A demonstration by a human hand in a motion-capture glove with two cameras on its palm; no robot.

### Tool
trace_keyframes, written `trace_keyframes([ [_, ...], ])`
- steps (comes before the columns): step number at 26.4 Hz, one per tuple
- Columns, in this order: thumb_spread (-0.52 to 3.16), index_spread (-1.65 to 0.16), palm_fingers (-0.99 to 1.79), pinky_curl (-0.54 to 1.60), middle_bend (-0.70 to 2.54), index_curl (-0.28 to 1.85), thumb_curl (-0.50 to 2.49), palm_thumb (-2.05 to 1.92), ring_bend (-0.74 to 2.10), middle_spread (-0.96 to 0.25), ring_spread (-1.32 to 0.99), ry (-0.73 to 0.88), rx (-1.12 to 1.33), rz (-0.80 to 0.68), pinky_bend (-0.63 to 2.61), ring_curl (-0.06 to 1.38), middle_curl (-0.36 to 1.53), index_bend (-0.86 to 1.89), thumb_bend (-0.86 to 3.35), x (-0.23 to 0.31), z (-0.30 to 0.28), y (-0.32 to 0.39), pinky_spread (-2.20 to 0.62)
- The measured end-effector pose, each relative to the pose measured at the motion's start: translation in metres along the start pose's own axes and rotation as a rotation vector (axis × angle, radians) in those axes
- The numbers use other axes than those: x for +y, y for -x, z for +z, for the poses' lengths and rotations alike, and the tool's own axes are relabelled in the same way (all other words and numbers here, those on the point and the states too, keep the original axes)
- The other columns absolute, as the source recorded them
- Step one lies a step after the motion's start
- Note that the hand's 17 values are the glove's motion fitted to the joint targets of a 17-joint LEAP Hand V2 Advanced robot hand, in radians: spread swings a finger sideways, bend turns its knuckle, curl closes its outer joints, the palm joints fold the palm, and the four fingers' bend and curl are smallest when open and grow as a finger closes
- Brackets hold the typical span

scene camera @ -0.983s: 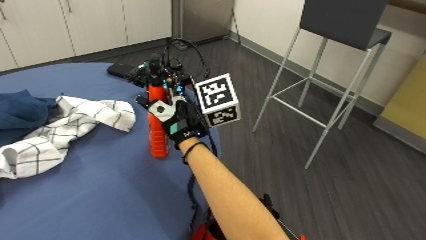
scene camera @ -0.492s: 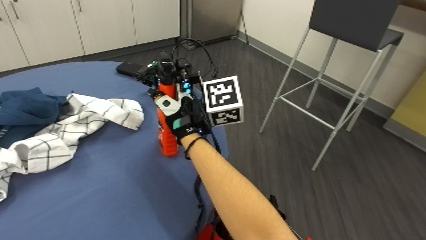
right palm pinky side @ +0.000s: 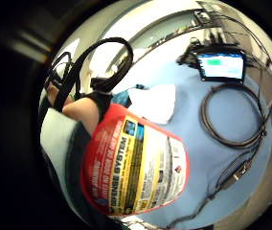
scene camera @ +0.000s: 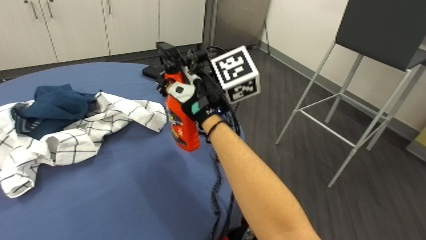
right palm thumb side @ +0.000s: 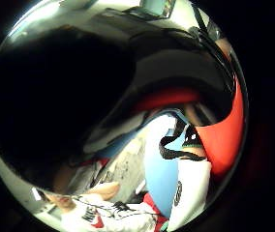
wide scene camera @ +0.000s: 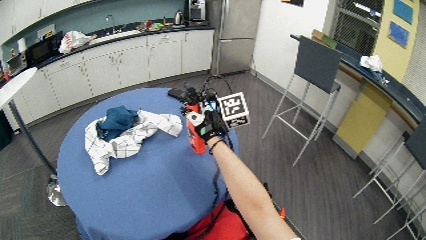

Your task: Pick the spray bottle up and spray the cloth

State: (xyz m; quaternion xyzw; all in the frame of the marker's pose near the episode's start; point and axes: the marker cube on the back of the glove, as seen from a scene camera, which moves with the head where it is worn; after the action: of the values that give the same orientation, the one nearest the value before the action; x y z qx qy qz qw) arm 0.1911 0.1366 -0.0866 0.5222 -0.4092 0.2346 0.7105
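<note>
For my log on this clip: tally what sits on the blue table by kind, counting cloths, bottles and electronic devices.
Cloths: 2, a white checked cloth and a dark blue cloth on it.
Bottles: 1, a red spray bottle in the right hand.
Devices: 1, a screen device by a coiled cable.
Total: 4

- I see the spray bottle [scene camera: 184, 121] as glossy red plastic with a printed paper label.
- The checked cloth [scene camera: 80, 135] looks soft and woven.
- The table [scene camera: 120, 195] wears a matt blue cover.
</note>
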Motion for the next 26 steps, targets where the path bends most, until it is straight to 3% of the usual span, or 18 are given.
trace_keyframes([
  [5, 0.83, -0.22, 1.13, 0.27, 0.55, 0.21, 0.53, 0.96, 0.63, -0.12, -0.12, 0.194, 0.127, -0.008, 0.31, 0.40, 0.46, 0.11, -0.02, -0.032, -0.004, 0.051, 0.12],
  [15, 0.87, -0.21, 1.16, 0.30, 0.55, 0.22, 0.55, 0.94, 0.65, -0.10, -0.10, 0.414, 0.202, 0.091, 0.34, 0.41, 0.47, 0.08, -0.02, -0.043, -0.011, 0.076, 0.10],
  [26, 0.91, -0.20, 1.16, 0.31, 0.57, 0.22, 0.56, 0.93, 0.68, -0.09, -0.09, 0.571, 0.371, 0.270, 0.35, 0.41, 0.47, 0.08, -0.02, 0.000, -0.005, -0.010, 0.10],
])
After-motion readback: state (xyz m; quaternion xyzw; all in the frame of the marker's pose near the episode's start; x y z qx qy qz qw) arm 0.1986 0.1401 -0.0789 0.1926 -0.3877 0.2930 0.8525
